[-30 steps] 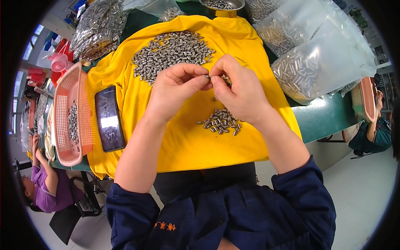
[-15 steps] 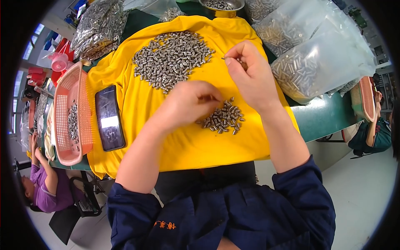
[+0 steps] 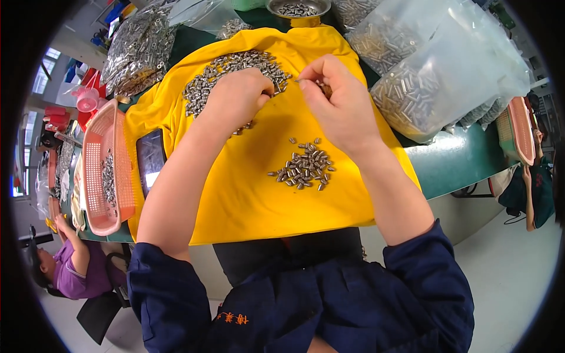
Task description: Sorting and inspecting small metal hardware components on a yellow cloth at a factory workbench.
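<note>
A yellow cloth [image 3: 247, 206] carries a large heap of short, silvery cylindrical metal parts [image 3: 200, 88] at its far side, and a smaller pile [image 3: 306, 167] lies nearer, right of the middle. My left hand [image 3: 241, 97] is over the large heap with its fingers curled in. Its fingertips are partly hidden, so anything it holds cannot be made out. To the right, my right hand [image 3: 341, 103] hovers above the cloth, thumb and forefinger pinched together. A tiny metal part shows at their tips, and something dark sits in the curl of the fingers.
A pink basket [image 3: 109, 217] holding metal parts stands left, beside a phone [image 3: 152, 156] partly behind my left arm. Clear bags of parts [image 3: 412, 97] crowd the right, another bag [image 3: 138, 53] the far left. A metal bowl [image 3: 298, 10] stands behind. Other people [image 3: 76, 270] sit at both sides.
My left hand has moved away from the smaller pile, up and left to the large heap. My right hand stays pinched, shifted slightly left in the picture. The whole view has shifted a little.
</note>
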Demonstrator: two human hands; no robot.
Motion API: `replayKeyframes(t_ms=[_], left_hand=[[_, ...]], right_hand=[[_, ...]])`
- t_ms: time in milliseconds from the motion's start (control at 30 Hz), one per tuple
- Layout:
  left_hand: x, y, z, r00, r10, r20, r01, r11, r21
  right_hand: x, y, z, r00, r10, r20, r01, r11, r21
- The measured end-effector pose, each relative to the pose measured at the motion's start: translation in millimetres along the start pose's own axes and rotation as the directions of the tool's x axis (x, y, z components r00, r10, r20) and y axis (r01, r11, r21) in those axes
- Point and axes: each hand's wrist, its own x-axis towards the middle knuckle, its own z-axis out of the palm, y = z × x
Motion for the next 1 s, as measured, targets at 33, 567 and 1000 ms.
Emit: replayKeyframes(t_ms=[33, 567, 1000], left_hand=[[2.5, 0.3, 1.2, 1.000, 0.026, -0.004, -0.026, 0.999, 0.040], [-4.0, 17.9, -14.8, 0.989, -0.131, 0.067, 0.133, 0.990, -0.035], [-40.9, 28.6, -3.4, 0.934, -0.319, 0.162, 0.185, 0.043, -0.982]], right_hand=[[-0.2, -0.4, -0.2, 1.000, -0.006, 0.004, 0.006, 1.000, 0.008], [0.1, -1.8, -1.3, 0.999, -0.033, 0.015, 0.033, 0.999, -0.040], [-1.2, 0.6, -0.9, 0.948, 0.123, 0.293, -0.115, 0.992, -0.044]])
